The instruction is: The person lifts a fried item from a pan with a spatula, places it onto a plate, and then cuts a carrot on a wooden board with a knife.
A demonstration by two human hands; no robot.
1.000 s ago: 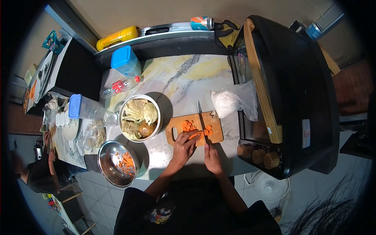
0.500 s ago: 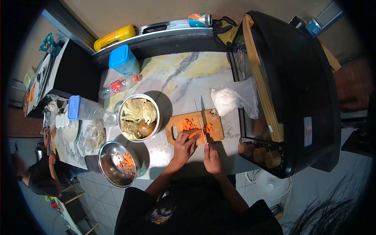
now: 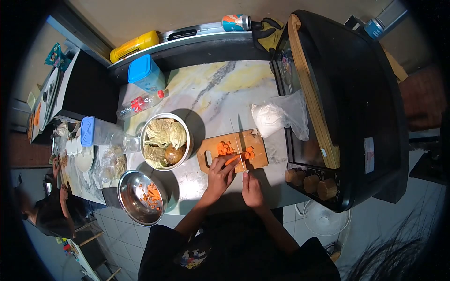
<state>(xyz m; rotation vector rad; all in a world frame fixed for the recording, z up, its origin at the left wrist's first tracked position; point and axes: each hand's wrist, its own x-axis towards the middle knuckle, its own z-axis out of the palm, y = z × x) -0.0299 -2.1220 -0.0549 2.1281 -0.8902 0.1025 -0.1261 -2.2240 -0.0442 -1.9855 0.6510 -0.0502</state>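
Observation:
A wooden cutting board (image 3: 258,161) lies at the front of the counter. My left hand (image 3: 219,177) is closed on a carrot (image 3: 231,159), holding it against the board. In my right hand (image 3: 253,191) is the handle of a knife (image 3: 236,136), its blade crossing the carrot just beside my left fingertips. Cut carrot pieces (image 3: 225,148) lie behind the blade on the left, and more sit to its right. Left of the board stands a white pot (image 3: 190,149) holding cabbage leaves and a round brown item. A steel bowl (image 3: 129,206) in front of that has orange carrot bits.
A bag of white powder (image 3: 268,120) sits behind the board, against a black oven (image 3: 356,117) on the right. Further left are a plastic bottle (image 3: 140,104), a blue-lidded container (image 3: 149,77) and a clear pitcher (image 3: 101,131). Another person (image 3: 51,210) is at the far left.
The knife has shifted very slightly left along the carrot. My left hand keeps its hold, and the view has moved a little.

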